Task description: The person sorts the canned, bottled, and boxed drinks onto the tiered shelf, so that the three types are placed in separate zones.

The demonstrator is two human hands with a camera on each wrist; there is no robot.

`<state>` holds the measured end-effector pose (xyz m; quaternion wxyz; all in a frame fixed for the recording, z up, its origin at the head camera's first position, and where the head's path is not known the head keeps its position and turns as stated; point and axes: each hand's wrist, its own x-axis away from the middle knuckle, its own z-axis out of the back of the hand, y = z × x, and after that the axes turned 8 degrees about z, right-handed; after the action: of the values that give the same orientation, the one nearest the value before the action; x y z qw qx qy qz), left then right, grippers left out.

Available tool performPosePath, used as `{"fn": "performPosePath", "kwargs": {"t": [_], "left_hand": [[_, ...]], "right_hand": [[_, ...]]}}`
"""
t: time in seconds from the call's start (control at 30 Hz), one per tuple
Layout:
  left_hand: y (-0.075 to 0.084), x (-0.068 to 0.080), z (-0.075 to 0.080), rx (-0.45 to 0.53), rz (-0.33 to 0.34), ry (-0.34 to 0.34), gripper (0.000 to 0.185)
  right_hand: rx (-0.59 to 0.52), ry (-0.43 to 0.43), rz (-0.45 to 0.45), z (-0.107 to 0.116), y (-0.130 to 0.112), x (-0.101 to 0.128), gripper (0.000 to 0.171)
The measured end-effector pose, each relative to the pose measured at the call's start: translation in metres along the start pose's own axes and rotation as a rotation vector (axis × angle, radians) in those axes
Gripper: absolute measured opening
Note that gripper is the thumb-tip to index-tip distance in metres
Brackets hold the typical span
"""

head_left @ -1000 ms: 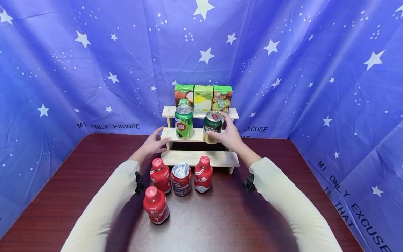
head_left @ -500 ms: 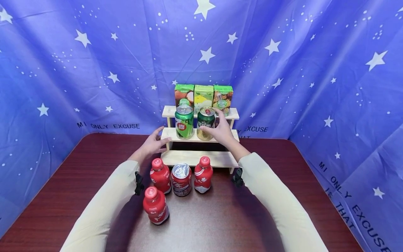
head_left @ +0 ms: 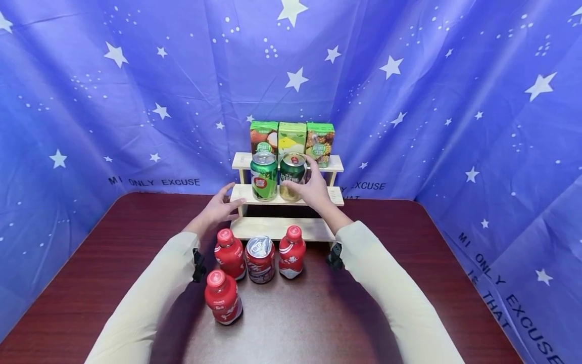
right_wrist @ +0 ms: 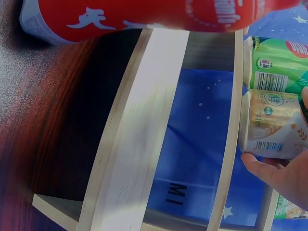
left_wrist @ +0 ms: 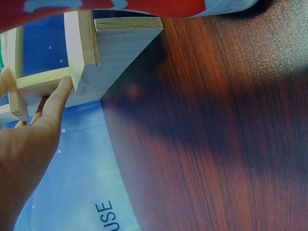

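Right hand [head_left: 312, 190]: fingers and thumb curled round the dark green can [head_left: 292, 176], gripping its side. The can stands upright on the middle step of the wooden rack [head_left: 336, 195], just beside a lighter green can [head_left: 264, 176] on its left; the 2 cans are nearly touching, contact cannot be told. In the right wrist view the held can [right_wrist: 274, 124] shows a pale label with a barcode, and a fingertip [right_wrist: 269, 171] lies along its side.

Left hand [head_left: 220, 207]: open, fingers straight and relaxed, holding nothing. Its fingertips rest against the left end of the rack at the middle step. The left wrist view shows 1 finger [left_wrist: 57, 98] touching the wooden corner of the rack [left_wrist: 120, 45].

Rack contents: top step carries 3 green juice cartons [head_left: 292, 138] in a row, upright, side by side. Middle step carries the 2 cans. The visible part of the bottom step is bare wood.

On the dark red table [head_left: 409, 242], in front of the rack: 3 red bottles [head_left: 229, 253] and 1 red can [head_left: 260, 259]. The red can stands between 2 bottles in a row; the 3rd bottle [head_left: 222, 297] stands nearer the person, to the left.

Blue cloth with white stars [head_left: 136, 91] hangs behind and at both sides.
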<state>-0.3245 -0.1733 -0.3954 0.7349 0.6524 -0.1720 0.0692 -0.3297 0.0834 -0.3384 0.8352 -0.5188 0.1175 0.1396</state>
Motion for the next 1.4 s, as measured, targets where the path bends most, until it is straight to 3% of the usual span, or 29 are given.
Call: {"fn": "performPosePath", "kwargs": {"t": [0.47, 0.77, 0.93, 1.17, 1.4], "left_hand": [[0.0, -0.001, -0.003, -0.005, -0.014, -0.003, 0.076], [0.001, -0.003, -0.003, 0.008, -0.022, -0.011, 0.075], [0.0, -0.003, -0.002, 0.005, -0.021, -0.014, 0.075], [-0.005, -0.003, 0.0, -0.004, -0.014, -0.008, 0.075], [-0.006, -0.004, -0.001, -0.014, -0.03, -0.008, 0.076]], "right_hand": [[-0.024, 0.006, 0.021, 0.009, -0.003, 0.006, 0.094], [0.005, -0.001, 0.028, 0.024, -0.015, 0.028, 0.073], [-0.043, -0.074, 0.07, 0.024, -0.024, 0.049, 0.06], [-0.1, -0.241, 0.136, 0.022, -0.043, 0.074, 0.051], [0.058, -0.394, 0.31, 0.017, -0.061, 0.086, 0.05]]}}
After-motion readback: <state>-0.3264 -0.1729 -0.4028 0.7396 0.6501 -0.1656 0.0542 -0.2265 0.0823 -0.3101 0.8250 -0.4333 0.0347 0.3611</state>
